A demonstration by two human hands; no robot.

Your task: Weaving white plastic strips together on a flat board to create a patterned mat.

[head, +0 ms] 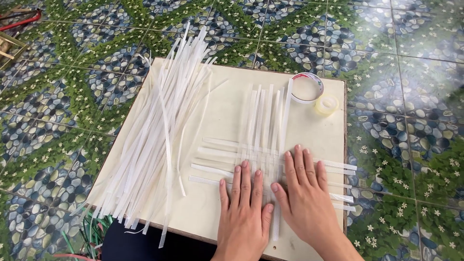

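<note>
My left hand (244,208) and my right hand (304,191) lie flat, fingers together, side by side on a patch of woven white strips (263,140). The weave sits on a pale square board (227,111), with several upright strips crossing several sideways ones. Both palms press on the weave's near part. A large loose pile of long white strips (159,130) lies on the board's left half, fanning toward me.
A big roll of tape (307,88) and a small clear tape roll (327,105) rest at the board's far right corner. The board lies on a patterned tile floor (401,72). Green and red strips (92,237) peek out at the lower left.
</note>
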